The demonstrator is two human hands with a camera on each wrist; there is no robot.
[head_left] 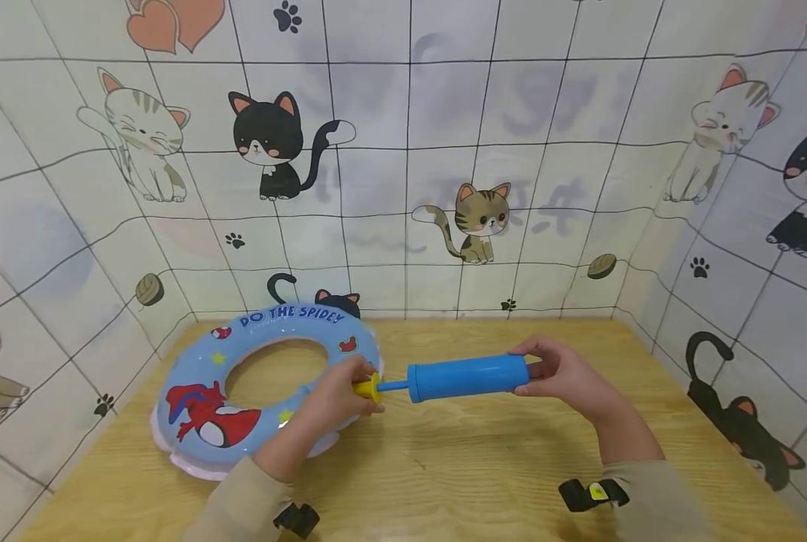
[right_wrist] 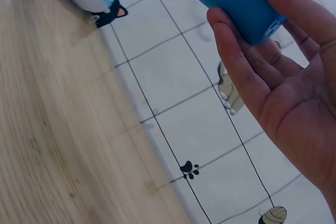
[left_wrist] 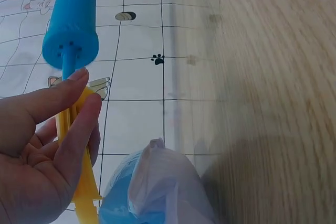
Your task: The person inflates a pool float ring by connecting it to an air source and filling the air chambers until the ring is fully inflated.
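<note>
A blue hand pump is held level above the table between both hands. My left hand grips its yellow handle, thumb and fingers around it near the blue rod. At the other end, my right hand pinches the barrel's end between thumb and fingers; small holes show in that end cap in the right wrist view. A short length of rod shows between handle and barrel. Behind the left hand lies an inflated blue swim ring with a red cartoon figure and lettering, partly covered by that hand.
The light wooden table meets a cloth backdrop printed with grid lines and cartoon cats at the back and both sides. Black straps sit on the wrists over beige sleeves.
</note>
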